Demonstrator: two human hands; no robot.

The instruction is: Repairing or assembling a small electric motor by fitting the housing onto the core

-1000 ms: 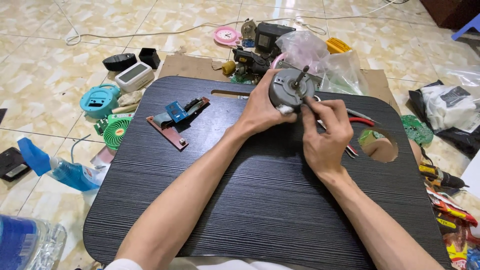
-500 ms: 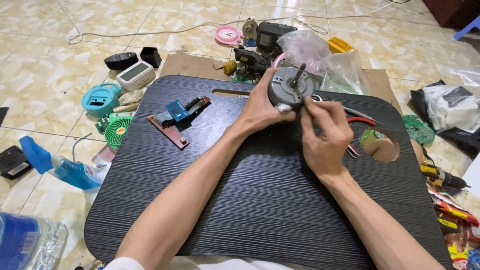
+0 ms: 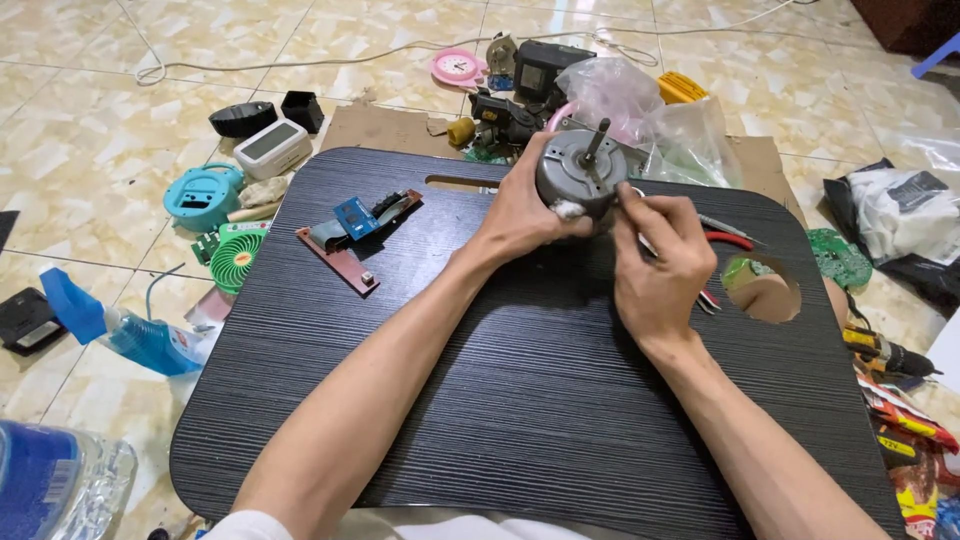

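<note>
Presently: left hand [image 3: 520, 212] fingers wrapped around round grey motor [image 3: 582, 178], held above far edge of black lap table [image 3: 520, 400], shaft tilted up | right hand [image 3: 655, 262] fingers pinched narrow on thin tool at motor's side | red-handled pliers [image 3: 728, 240] just beside | circuit board [image 3: 352, 240] left on table.

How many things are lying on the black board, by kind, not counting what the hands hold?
Circuit boards: 2, a brown strip board and a blue board
Ribbon cables: 1
Red-handled pliers: 1
Total: 4
</note>
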